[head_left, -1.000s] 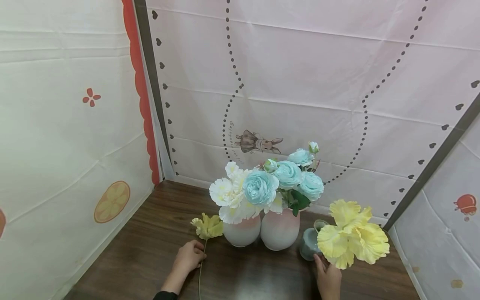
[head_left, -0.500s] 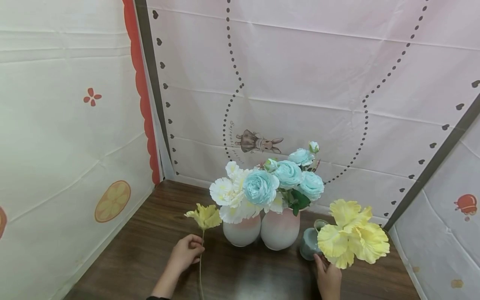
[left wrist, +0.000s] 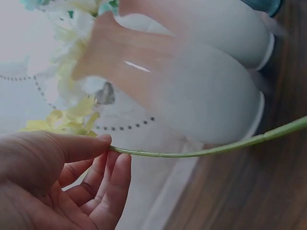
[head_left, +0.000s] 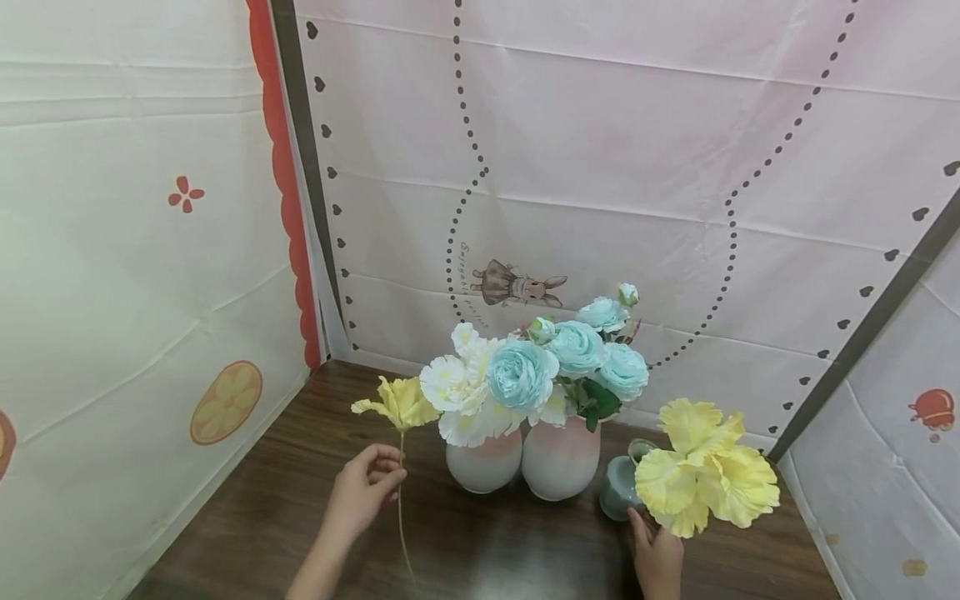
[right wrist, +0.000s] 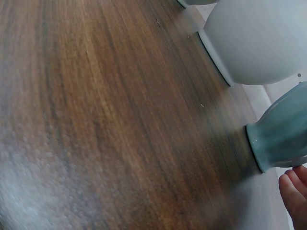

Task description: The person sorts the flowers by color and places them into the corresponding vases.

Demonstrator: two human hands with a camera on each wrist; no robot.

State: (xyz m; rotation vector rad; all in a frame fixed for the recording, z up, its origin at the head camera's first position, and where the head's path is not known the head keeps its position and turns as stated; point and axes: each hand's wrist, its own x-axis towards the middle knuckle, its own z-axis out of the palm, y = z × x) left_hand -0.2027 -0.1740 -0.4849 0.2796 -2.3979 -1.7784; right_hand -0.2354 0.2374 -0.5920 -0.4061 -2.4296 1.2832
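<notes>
Left of the white-flower vase [head_left: 483,461], a small yellow flower [head_left: 400,403] is pinched by its stem in the left hand [head_left: 363,492], stem near upright, bloom above; open tabletop [head_left: 247,500] lies further left, while the right hand [head_left: 657,556] grips the large yellow flower [head_left: 705,479] beside the teal vase [head_left: 619,487], well right

Staged tabletop booth: printed cloth backdrops [head_left: 600,167] enclosing wooden table [head_left: 285,492], 3 vases of artificial flowers.
</notes>
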